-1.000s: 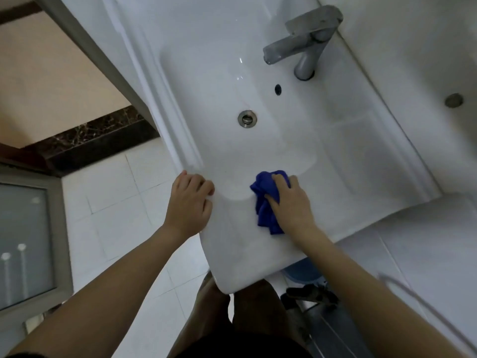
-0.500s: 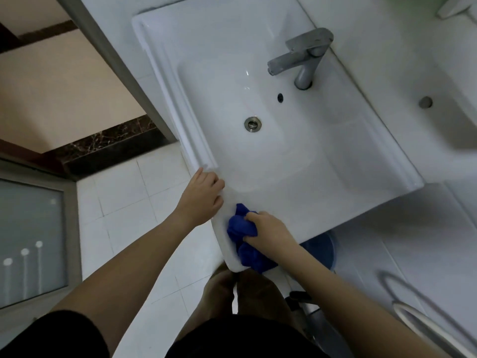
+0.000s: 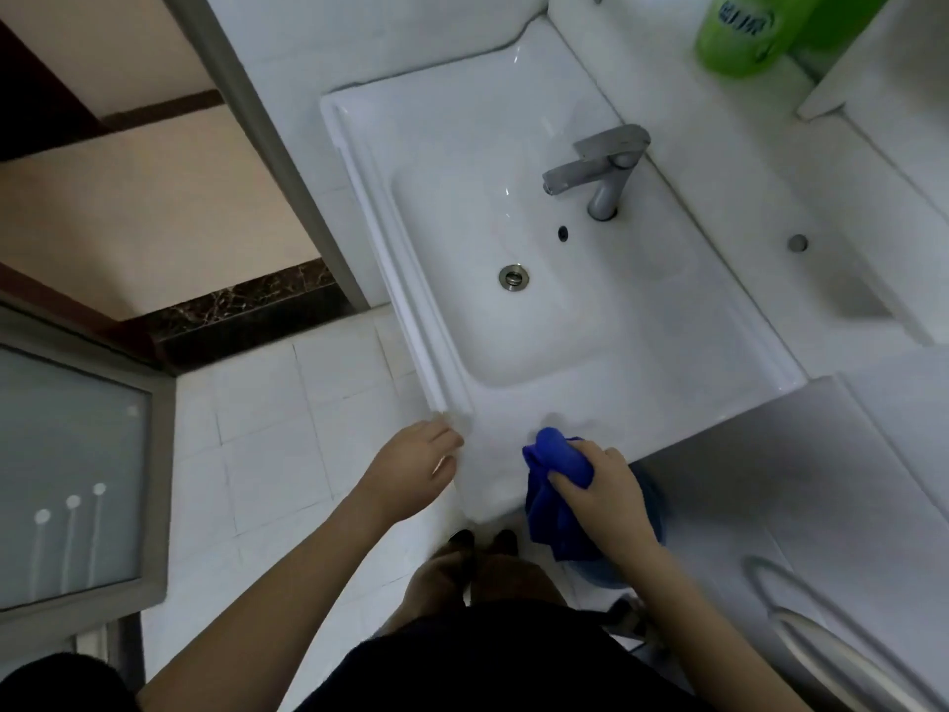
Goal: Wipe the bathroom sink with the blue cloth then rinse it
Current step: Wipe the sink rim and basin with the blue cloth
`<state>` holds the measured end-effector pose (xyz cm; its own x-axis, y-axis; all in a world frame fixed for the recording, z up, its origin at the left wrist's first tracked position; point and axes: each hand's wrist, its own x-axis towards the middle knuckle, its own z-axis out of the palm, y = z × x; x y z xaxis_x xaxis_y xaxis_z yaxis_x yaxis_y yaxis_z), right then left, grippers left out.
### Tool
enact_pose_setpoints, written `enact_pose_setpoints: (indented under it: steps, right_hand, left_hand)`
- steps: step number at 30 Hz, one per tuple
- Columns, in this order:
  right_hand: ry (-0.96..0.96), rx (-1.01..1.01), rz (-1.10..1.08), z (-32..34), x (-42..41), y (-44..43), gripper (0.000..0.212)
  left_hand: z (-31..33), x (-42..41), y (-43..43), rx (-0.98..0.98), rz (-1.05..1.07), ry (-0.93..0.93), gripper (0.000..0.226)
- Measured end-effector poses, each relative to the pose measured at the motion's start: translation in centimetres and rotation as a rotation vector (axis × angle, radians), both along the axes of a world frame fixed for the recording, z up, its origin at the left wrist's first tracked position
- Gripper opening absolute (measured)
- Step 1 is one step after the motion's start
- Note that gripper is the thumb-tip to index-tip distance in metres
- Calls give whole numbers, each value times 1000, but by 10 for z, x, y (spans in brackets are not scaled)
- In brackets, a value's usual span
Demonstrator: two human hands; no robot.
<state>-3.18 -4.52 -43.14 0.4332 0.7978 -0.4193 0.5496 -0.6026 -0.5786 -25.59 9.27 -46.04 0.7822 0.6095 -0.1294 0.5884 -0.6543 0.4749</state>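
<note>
A white sink is seen from above, set in a white counter. The blue cloth is held bunched in the right hand, whose fingers are curled tightly round it. The cloth is pressed against the near edge of the sink, just right of the rounded front lip, and its loose end hangs down below the rim. The left hand is laid against the near left corner of the sink, its fingers loosely bent and touching the edge, with nothing held in them. A grey faucet is mounted at the far edge of the basin, its spout pointed over the metal drain. A small dark overflow hole is seen between them. A green bottle is stood at the far right corner of the counter; white writing is printed on its label, but it is too blurred to be read.
</note>
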Motion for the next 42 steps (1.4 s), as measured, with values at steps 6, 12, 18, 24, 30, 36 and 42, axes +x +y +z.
enact_pose_setpoints:
  steps: [6, 12, 18, 24, 30, 36, 42]
  right_hand:
    - [68, 268, -89, 43, -16, 14, 40]
    - [151, 357, 40, 47, -41, 23, 41]
    - [235, 266, 203, 25, -89, 27, 40]
    - [227, 243, 373, 20, -175, 70, 41]
    - [182, 221, 446, 16, -281, 125, 43]
    - [155, 167, 353, 9, -340, 153, 49]
    - [90, 214, 162, 13, -330, 183, 46]
  left_hand:
    - [40, -27, -22, -17, 303, -126, 53]
    - [29, -98, -62, -135, 663, -144, 45]
    - [3, -184, -141, -342, 1162, -124, 22]
    - [8, -272, -181, -315, 1467, -147, 22]
    - [15, -376, -149, -286, 1512, -149, 24]
    - [17, -458, -97, -312, 1423, -119, 23]
    - [26, -471, -6, -312, 1263, -144, 25]
